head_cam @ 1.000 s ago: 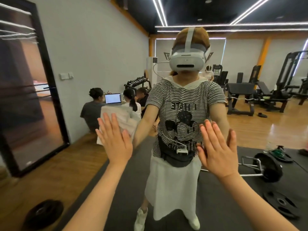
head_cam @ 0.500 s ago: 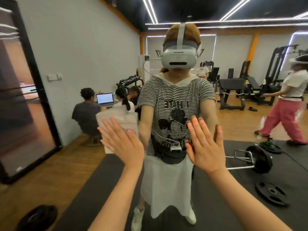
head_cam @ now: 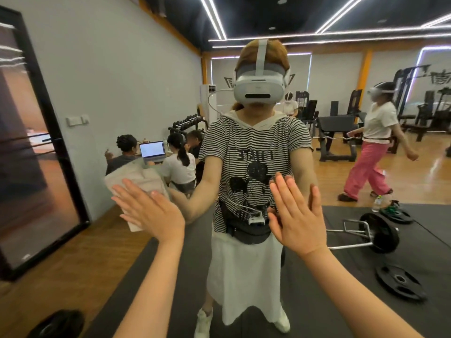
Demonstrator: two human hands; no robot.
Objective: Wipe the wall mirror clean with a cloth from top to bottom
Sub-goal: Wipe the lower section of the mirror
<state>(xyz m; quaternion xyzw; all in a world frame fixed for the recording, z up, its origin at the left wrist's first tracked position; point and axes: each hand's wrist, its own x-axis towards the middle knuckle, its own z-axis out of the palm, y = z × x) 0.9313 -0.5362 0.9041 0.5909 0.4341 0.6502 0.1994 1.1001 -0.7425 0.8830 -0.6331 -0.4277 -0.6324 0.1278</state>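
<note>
Both my hands are flat against the wall mirror with fingers straight — my left hand presses a pale cloth onto the glass left of my striped-shirt reflection, gripping nothing. My right hand rests bare and spread on the glass, near the reflected barbell.

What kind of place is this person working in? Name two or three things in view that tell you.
Most likely a gym: a dumbbell rack by the wall, weight plates on a dark floor mat, and weight machines behind, all reflected in the mirror.
</note>
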